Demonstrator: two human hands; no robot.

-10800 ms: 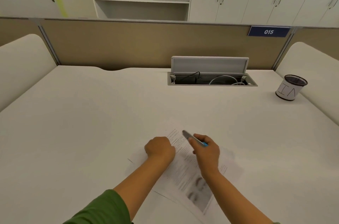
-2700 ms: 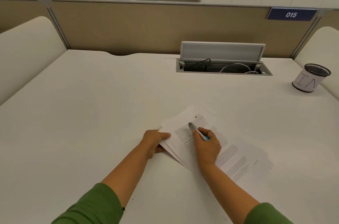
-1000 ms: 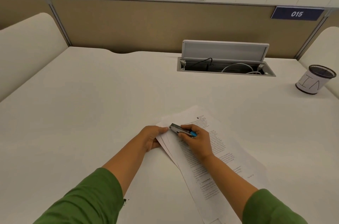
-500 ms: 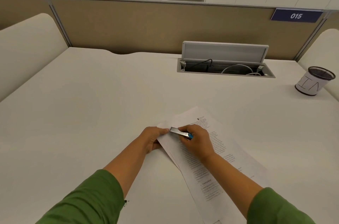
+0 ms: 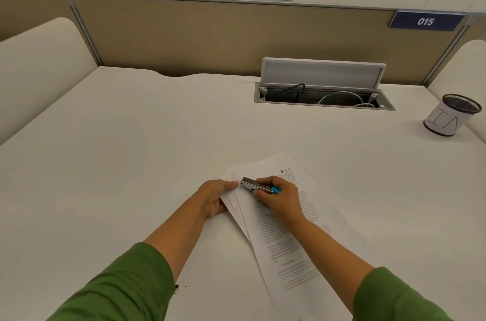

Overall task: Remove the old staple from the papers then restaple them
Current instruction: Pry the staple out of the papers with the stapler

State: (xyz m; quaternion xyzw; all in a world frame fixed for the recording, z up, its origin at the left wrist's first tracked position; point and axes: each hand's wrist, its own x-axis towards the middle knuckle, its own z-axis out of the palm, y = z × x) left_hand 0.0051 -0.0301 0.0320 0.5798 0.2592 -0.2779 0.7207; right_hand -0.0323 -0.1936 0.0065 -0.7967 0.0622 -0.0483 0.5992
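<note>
A white tabletop (image 5: 110,152) runs to a tan partition (image 5: 184,36). Near its front edge the left hand (image 5: 214,198) pinches the papers (image 5: 286,241) at their corner; the right hand (image 5: 280,195), fingers closed, grips a stapler (image 5: 253,185) there. A cable tray (image 5: 323,97) lies open at the back, a mesh cup (image 5: 451,116) by the right edge.

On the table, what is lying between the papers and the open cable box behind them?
Nothing: in the head view the white table is bare between the papers and the cable box.
</note>
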